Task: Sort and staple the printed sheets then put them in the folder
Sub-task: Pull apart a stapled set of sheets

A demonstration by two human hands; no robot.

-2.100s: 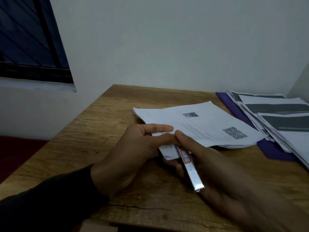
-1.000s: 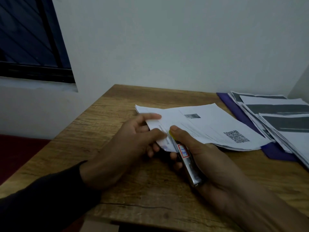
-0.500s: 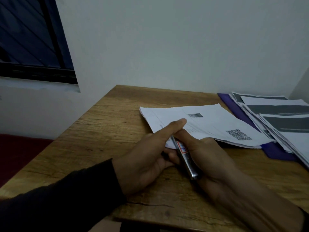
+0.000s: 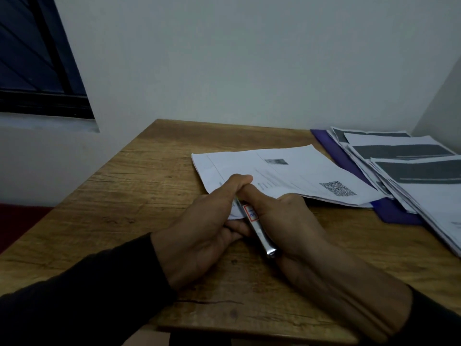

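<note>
Two hands meet at the near middle of the brown wood-grain table [image 4: 149,176], both coming out of dark sleeves. The left hand [image 4: 199,236] has its fingers curled under the near corner of a white stack of printed sheets [image 4: 287,171], and its thumb [image 4: 234,186] lies straight along the top of that corner, so the paper is pinched between thumb and fingers. The right hand [image 4: 287,221] is wrapped around a slim silver metal stapler [image 4: 259,231] with a small red-bordered label; the right thumb presses down on the stapler's top, side by side with and touching the left thumb, and the other fingers close beneath it. The stapler runs slantwise between the two hands, its blunt rear end poking out toward the camera at the heel of the right palm, its front end hidden between the thumbs at the paper's corner. Whether the stapler's mouth is fully squeezed onto the paper I cannot tell, since the thumbs cover it.

Beyond the thumbs, the white stack spreads away to the right, slightly fanned at its edges, showing a small grey picture and a square code pattern on the top sheet. Farther right, a purple flat folder [image 4: 391,211] lies on the table, partly under the stack's far corner, and carries a loose spread of sheets printed with dark grey bars [image 4: 411,171]. Behind the table stand a pale wall and, at far left, a dark window [image 4: 37,71].
</note>
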